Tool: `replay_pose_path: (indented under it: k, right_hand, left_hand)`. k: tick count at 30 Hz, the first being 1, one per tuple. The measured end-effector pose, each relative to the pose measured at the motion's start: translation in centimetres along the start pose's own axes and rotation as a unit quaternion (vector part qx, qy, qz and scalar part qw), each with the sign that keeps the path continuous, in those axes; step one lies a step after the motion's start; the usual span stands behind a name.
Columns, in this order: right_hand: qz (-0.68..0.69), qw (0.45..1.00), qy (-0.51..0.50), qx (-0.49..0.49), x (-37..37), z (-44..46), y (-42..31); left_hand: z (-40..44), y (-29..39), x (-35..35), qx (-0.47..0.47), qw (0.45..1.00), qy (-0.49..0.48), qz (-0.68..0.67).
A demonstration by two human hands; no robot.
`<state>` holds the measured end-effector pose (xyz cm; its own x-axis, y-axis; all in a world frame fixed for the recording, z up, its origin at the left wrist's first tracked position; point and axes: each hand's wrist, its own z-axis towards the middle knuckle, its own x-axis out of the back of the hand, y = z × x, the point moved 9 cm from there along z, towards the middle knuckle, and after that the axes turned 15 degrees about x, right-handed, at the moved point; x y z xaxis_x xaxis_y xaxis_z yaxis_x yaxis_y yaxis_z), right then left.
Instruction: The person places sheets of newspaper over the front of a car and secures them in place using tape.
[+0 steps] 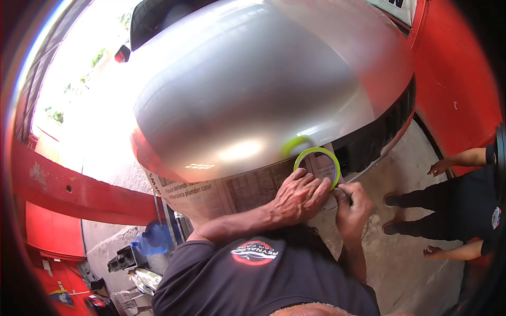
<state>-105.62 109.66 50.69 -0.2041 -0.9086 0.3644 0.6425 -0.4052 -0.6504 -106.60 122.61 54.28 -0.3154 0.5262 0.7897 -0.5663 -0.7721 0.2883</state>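
A yellow-green roll of tape (338, 167) is held upright in front of the silver car hood (253, 73). My left hand (301, 196) has its fingers closed on the roll's lower left side. At the roll's lower right edge, my right hand (352, 206) is closed with thumb and finger pinched together; what lies in the pinch is too small to make out. Newspaper sheets (195, 194) cover the car's front below the hood edge, and part of another sheet shows through the ring. The hood reflects the roll as a green blur.
Another person (458, 203) in dark clothes stands at the right, both hands apart from mine. A red beam (89, 189) crosses the left side. Beneath it are a blue water bottle (154, 238) and a black box (126, 259). A red wall (458, 79) rises at the right.
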Motion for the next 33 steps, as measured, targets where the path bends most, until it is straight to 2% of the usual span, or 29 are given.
replay_pose_path:
  k: [2,3,5,7,8,10,14,17,20,26,27,31,33]
  right_hand:
    - [0.113,0.982,0.012,-0.150,-0.5,-0.6,3.0]
    - [0.075,0.971,0.104,-0.204,0.8,-0.2,4.5]
    - [0.031,0.961,0.171,-0.214,3.2,-0.4,7.9]
    - [0.105,0.965,0.179,-0.158,2.0,-0.5,8.9]
    - [0.032,0.989,0.115,-0.087,1.5,0.3,7.6]
    - [-0.007,0.997,0.054,-0.060,0.2,-0.7,7.9]
    - [0.082,0.978,0.028,-0.191,-2.4,-3.2,10.4]
    - [0.183,0.959,0.056,-0.210,-3.4,-3.3,11.1]
    - [0.177,0.954,0.074,-0.232,-3.7,-2.6,11.2]
    - [0.113,0.959,0.139,-0.218,-5.5,-1.1,12.2]
    - [0.115,0.957,0.147,-0.222,-5.6,-0.8,11.9]
    - [0.110,0.954,0.184,-0.207,-5.6,-0.2,12.1]
    - [0.119,0.953,0.187,-0.206,-5.6,0.2,12.1]
  left_hand:
    - [-0.2,0.8,1.5,-0.020,1.000,0.018,-0.001]
    - [-0.4,1.1,2.2,-0.030,0.999,0.026,-0.004]
    - [-1.9,1.5,3.4,-0.094,0.992,0.077,-0.020]
    - [-3.7,0.9,3.7,-0.134,0.986,0.102,0.000]
    - [-3.9,-0.2,2.8,-0.111,0.993,0.034,0.023]
    - [-4.8,-2.0,1.1,-0.020,0.997,-0.052,0.046]
    - [-6.6,-4.0,-0.4,0.056,0.983,-0.143,0.099]
    - [-6.8,-5.3,-1.5,0.107,0.969,-0.197,0.102]
    - [-6.2,-4.9,-2.1,0.106,0.965,-0.212,0.109]
    - [-6.4,-3.6,-3.1,0.060,0.973,-0.209,0.082]
    - [-6.9,-4.2,-3.8,0.088,0.956,-0.263,0.090]
    - [-6.9,-5.1,-4.3,0.109,0.965,-0.227,0.076]
    - [-6.6,-5.5,-4.5,0.076,0.976,-0.182,0.088]
